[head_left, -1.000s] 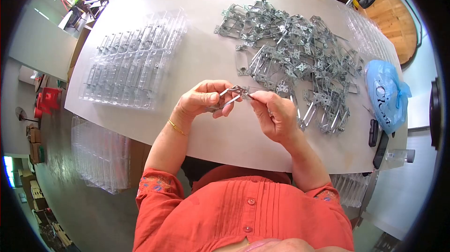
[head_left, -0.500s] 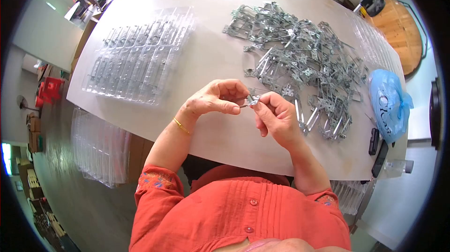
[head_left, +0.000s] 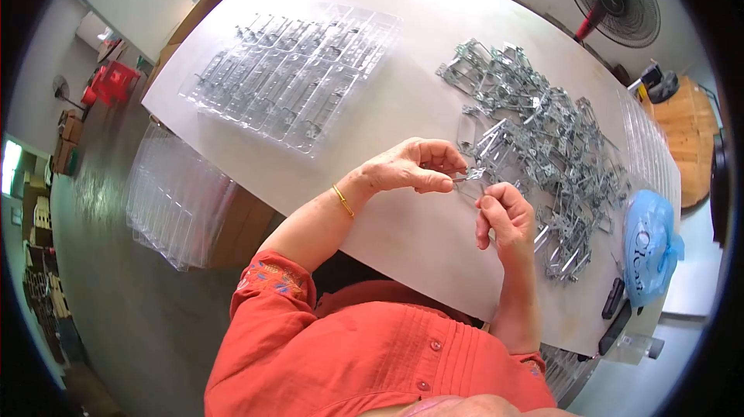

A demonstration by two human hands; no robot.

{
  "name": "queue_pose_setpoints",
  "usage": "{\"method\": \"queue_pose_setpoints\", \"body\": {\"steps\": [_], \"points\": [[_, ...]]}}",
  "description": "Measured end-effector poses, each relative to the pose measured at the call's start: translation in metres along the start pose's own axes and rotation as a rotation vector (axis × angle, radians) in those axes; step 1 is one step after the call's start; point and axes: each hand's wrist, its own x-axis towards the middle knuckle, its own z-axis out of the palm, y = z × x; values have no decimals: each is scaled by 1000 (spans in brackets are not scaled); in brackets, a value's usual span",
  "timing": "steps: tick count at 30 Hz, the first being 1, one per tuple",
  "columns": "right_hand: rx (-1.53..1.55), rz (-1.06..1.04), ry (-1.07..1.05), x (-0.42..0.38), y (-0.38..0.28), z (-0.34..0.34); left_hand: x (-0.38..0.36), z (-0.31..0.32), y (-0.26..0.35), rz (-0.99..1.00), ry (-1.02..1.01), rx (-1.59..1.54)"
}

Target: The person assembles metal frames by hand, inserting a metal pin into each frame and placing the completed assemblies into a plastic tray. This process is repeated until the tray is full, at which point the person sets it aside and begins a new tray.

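Observation:
My left hand (head_left: 422,166) is closed, thumb and fingertips pinching a small shiny metal bracket (head_left: 474,174) that sticks out to the right. Just right of it and a little lower, my right hand (head_left: 508,217) is pinched, thumb against forefinger. A thin wire-like line runs near its fingertips; whether the fingers hold it is too small to tell. Both hands are above the table (head_left: 387,223), in front of a tangled heap of metal brackets and rods (head_left: 542,138).
Clear plastic trays (head_left: 287,76) holding metal parts lie at the back left. More clear trays (head_left: 182,200) are stacked below the table's left edge. A blue plastic bag (head_left: 649,246), a black object (head_left: 613,298) and a clear bottle (head_left: 639,347) are at the right. A fan (head_left: 612,0) stands behind.
The camera view has turned, so the table and its contents sit further right. My right hand has drawn away from the bracket in my left, leaving a gap between the hands.

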Motion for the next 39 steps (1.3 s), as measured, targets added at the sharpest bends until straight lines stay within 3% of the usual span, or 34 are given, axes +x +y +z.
{"method": "queue_pose_setpoints", "body": {"steps": [3,7,12,24,26,30,35,37,39], "points": [[32,-205,138,4,8,1,1,0,0,29,-15,-8],[4,-325,132,3,10,5,7,-1,-11,22,-84,34],[-73,-309,63,3,15,8,9,1,-13,42,-122,76],[-145,-274,217,2,17,11,9,3,-12,140,-102,86],[-146,-283,306,3,15,11,5,2,-6,100,-8,10],[-172,-341,378,6,14,7,12,-4,-16,239,30,-57],[-139,-383,415,8,16,6,10,-2,-14,225,88,-1],[-126,-390,423,9,15,6,11,-3,-15,347,100,155],[-112,-398,434,8,16,5,8,-1,-9,329,118,280]]}}
